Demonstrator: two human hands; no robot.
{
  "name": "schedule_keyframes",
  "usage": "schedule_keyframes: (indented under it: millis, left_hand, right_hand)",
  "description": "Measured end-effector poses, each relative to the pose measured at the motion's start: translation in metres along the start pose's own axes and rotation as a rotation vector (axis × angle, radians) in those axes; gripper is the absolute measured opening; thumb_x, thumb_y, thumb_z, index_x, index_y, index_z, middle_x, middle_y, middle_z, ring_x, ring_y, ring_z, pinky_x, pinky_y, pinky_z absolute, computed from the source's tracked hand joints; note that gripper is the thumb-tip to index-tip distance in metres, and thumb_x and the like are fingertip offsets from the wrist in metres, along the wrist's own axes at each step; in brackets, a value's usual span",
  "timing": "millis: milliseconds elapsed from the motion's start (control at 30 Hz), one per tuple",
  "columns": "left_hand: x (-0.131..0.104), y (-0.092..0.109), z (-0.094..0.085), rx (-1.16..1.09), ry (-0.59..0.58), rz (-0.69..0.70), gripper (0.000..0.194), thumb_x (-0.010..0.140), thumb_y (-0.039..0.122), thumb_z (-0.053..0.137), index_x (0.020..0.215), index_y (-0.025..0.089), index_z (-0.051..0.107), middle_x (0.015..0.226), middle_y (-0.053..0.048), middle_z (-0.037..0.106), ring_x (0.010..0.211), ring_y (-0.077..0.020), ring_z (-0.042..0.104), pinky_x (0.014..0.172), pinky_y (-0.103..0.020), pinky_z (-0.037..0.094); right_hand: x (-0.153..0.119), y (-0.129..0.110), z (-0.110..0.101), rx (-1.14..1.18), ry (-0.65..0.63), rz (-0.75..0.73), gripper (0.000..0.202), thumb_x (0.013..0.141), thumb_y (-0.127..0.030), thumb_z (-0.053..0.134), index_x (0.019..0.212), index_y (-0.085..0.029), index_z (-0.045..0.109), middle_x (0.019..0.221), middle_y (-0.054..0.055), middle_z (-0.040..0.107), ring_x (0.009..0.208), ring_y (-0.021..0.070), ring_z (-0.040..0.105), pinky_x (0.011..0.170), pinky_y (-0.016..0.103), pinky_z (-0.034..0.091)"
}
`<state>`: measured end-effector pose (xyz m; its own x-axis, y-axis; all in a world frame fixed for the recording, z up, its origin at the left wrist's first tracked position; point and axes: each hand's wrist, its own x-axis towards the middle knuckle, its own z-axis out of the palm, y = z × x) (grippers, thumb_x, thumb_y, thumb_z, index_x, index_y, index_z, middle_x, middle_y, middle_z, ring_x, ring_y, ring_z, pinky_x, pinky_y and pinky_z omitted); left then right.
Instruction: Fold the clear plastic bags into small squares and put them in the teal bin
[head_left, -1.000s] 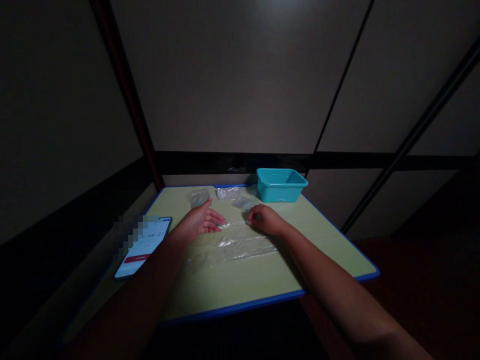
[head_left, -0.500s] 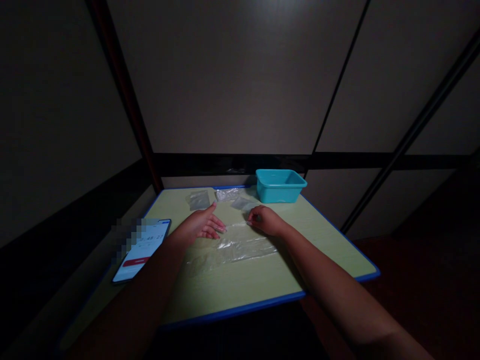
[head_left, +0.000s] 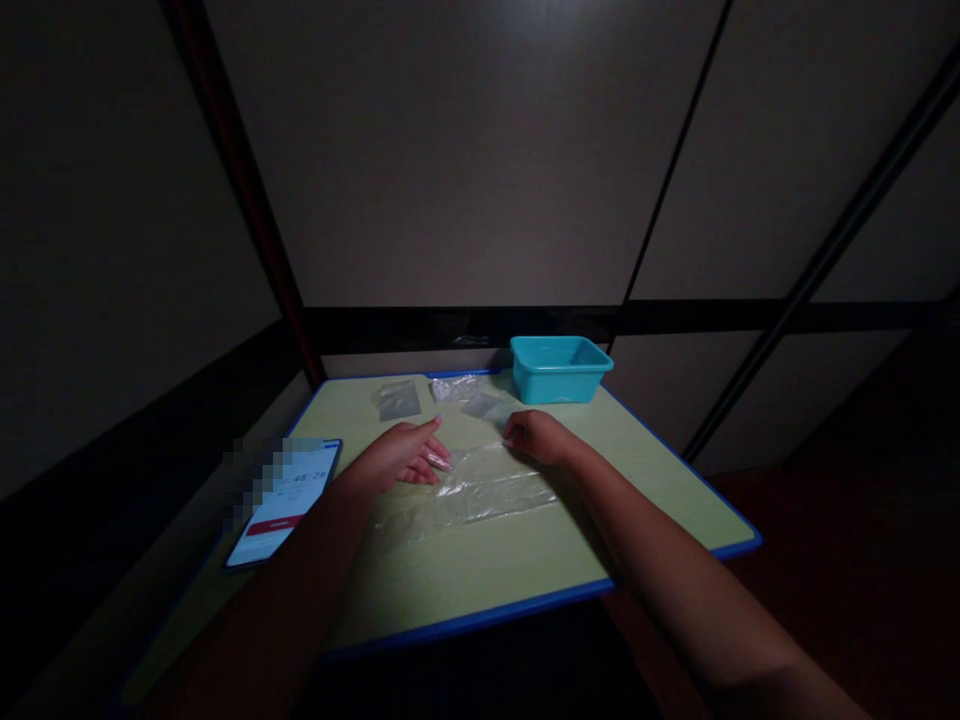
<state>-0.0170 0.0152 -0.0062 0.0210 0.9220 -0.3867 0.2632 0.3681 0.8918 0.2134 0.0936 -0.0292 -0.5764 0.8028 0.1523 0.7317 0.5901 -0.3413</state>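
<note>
A clear plastic bag (head_left: 495, 497) lies flat and slightly wrinkled across the middle of the table, its surface catching the light. My left hand (head_left: 409, 457) is open at its left side, thumb raised and fingers spread near the plastic. At the bag's far edge, the fingers of my right hand (head_left: 540, 438) are curled and pinched together on the plastic. Behind the hands are a small greyish clear packet (head_left: 400, 400), a crumpled clear plastic bundle (head_left: 454, 388) and another flat clear packet (head_left: 486, 405), partly overlapped by the right hand.
A turquoise plastic basket (head_left: 561, 385) stands at the table's back right. On the left lies a phone (head_left: 289, 510) with a lit timer screen. The pale table (head_left: 450, 600) has a blue rim, and panelled doors (head_left: 465, 180) rise right behind it.
My right hand has slid slightly to the right along the bag's far edge. The left thumb has shifted a little right and lower; the bag lies nearly as before.
</note>
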Motion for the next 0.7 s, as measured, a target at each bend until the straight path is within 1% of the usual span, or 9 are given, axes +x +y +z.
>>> schedule_keyframes:
  millis: [133, 267, 400, 533, 633, 700]
  left_hand:
    - [0.001, -0.001, 0.000, 0.021, 0.004, 0.000, 0.066, 0.061, 0.077, 0.048, 0.065, 0.013, 0.064, 0.077, -0.011, 0.070, 0.052, -0.0159, 0.060, 0.056, -0.028, 0.044]
    - [0.003, -0.002, -0.001, 0.034, 0.003, 0.002, 0.065, 0.063, 0.076, 0.047, 0.066, 0.013, 0.065, 0.077, -0.011, 0.070, 0.053, -0.0160, 0.061, 0.057, -0.029, 0.044]
    - [0.003, -0.003, -0.001, 0.032, -0.004, 0.017, 0.062, 0.065, 0.073, 0.048, 0.065, 0.013, 0.064, 0.076, -0.011, 0.069, 0.052, -0.0159, 0.061, 0.056, -0.029, 0.044]
    - [0.003, -0.004, -0.001, 0.029, -0.012, 0.027, 0.062, 0.064, 0.073, 0.048, 0.065, 0.013, 0.064, 0.075, -0.011, 0.069, 0.053, -0.0167, 0.061, 0.056, -0.029, 0.044]
    - [0.004, -0.005, -0.002, 0.030, -0.016, 0.029, 0.062, 0.065, 0.073, 0.048, 0.066, 0.013, 0.064, 0.075, -0.011, 0.069, 0.053, -0.0167, 0.061, 0.056, -0.028, 0.044]
    - [0.005, -0.005, -0.002, 0.029, -0.019, 0.035, 0.062, 0.065, 0.073, 0.048, 0.067, 0.013, 0.064, 0.075, -0.011, 0.069, 0.053, -0.0166, 0.061, 0.056, -0.028, 0.044]
  right_hand:
    - [-0.002, -0.003, -0.005, -0.020, -0.025, 0.086, 0.013, 0.071, -0.017, 0.058, 0.082, -0.015, 0.065, 0.075, 0.003, 0.065, 0.063, 0.0118, 0.053, 0.053, 0.020, 0.032]
    - [-0.002, 0.003, -0.009, -0.057, -0.035, 0.179, 0.018, 0.069, -0.013, 0.057, 0.084, -0.016, 0.066, 0.076, 0.004, 0.066, 0.063, 0.0125, 0.054, 0.053, 0.020, 0.032]
    - [0.000, 0.013, -0.008, -0.084, 0.012, 0.246, 0.020, 0.068, -0.010, 0.054, 0.082, -0.017, 0.067, 0.077, 0.006, 0.067, 0.065, 0.0144, 0.056, 0.053, 0.021, 0.033]
    - [0.002, 0.019, -0.009, -0.104, 0.071, 0.285, 0.016, 0.071, -0.012, 0.055, 0.081, -0.017, 0.066, 0.080, 0.008, 0.067, 0.067, 0.0158, 0.058, 0.055, 0.022, 0.034]
    - [0.002, 0.015, -0.011, -0.021, 0.142, 0.294, 0.012, 0.077, -0.018, 0.053, 0.082, -0.015, 0.064, 0.077, 0.009, 0.066, 0.064, 0.0152, 0.057, 0.054, 0.022, 0.035]
    - [0.002, 0.010, -0.011, 0.147, 0.161, 0.272, 0.014, 0.082, -0.022, 0.050, 0.083, -0.014, 0.061, 0.071, 0.007, 0.065, 0.058, 0.0130, 0.056, 0.052, 0.021, 0.036]
